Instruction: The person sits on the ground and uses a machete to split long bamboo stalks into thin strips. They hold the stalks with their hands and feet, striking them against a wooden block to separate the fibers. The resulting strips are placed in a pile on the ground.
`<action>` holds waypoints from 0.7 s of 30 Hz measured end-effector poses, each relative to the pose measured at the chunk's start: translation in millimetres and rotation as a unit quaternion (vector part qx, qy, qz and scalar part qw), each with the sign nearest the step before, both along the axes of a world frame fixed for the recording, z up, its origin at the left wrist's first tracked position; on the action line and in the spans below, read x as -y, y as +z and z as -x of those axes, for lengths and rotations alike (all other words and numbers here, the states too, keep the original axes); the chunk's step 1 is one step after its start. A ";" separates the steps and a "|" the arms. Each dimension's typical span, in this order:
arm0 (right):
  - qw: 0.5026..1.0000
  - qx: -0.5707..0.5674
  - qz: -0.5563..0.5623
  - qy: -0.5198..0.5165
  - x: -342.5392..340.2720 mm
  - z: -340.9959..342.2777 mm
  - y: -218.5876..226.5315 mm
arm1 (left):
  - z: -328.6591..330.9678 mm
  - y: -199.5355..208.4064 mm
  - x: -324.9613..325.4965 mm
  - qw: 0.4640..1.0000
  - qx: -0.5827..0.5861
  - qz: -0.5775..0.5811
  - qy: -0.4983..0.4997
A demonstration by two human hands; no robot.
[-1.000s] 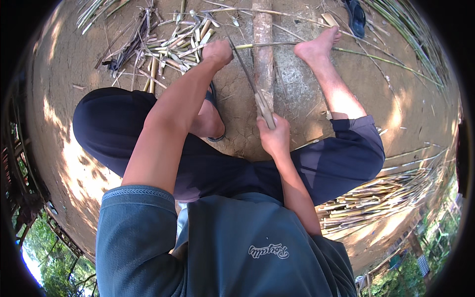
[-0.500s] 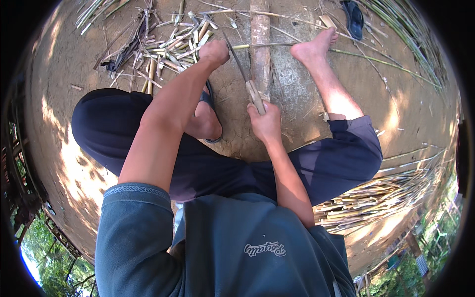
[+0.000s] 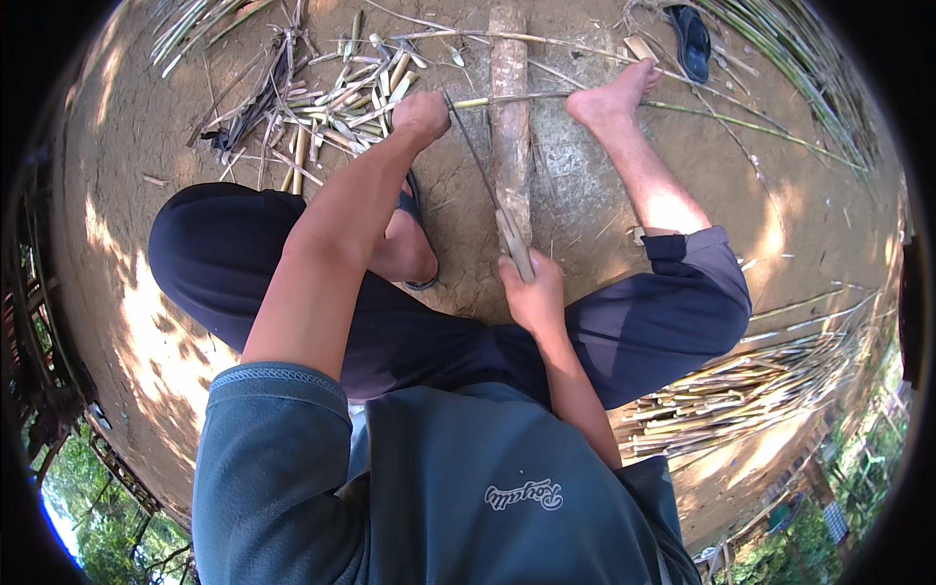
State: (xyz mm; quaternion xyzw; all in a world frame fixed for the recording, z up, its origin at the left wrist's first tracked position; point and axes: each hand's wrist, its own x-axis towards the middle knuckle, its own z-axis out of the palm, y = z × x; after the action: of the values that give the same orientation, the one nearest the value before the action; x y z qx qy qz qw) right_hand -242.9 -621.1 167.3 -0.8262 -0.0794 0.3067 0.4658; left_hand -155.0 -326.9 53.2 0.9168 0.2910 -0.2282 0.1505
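My left hand (image 3: 422, 117) is closed around the end of a thin greenish cane stalk (image 3: 475, 102). The stalk runs right across a wooden plank (image 3: 511, 156) and passes by my bare right foot (image 3: 603, 102). My right hand (image 3: 535, 291) grips the pale handle of a hand saw (image 3: 476, 148). The narrow dark blade slants up and left from that hand, and its far end meets the stalk just right of my left fist. The stalk's end inside the fist is hidden.
Short cut cane pieces (image 3: 361, 97) lie heaped left of my left hand. Long stalks (image 3: 809, 68) are piled at the far right, near a dark sandal (image 3: 690, 44). A bundle of cut canes (image 3: 721, 400) rests beside my right knee. Another thin stalk (image 3: 575, 43) crosses the plank farther off.
My right hand has drawn the saw back toward me and slightly right, so less blade reaches past the stalk. My left hand stays closed on the stalk, slightly lower in view.
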 end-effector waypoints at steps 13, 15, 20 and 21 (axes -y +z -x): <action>0.997 0.043 0.036 0.043 26.1 12.8 20.6 | -0.6 -4.4 -1.3 0.999 0.003 -0.004 0.035; 1.000 0.002 -0.009 -0.026 30.3 22.3 33.2 | -8.7 -1.4 -4.5 1.000 0.007 -0.012 0.028; 0.999 0.013 0.047 0.002 -1.4 -10.2 -8.0 | 15.2 -16.5 22.3 1.000 -0.012 0.011 0.023; 0.999 0.015 0.045 -0.009 -3.0 -11.1 -13.2 | 22.7 -22.2 22.3 0.999 -0.006 -0.004 0.034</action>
State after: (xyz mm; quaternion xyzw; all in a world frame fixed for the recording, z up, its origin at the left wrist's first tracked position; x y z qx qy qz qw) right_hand -231.8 -618.1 154.1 -0.8517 -0.0649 0.2934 0.4292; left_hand -177.6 -349.1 30.9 0.9055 0.3240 -0.2277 0.1526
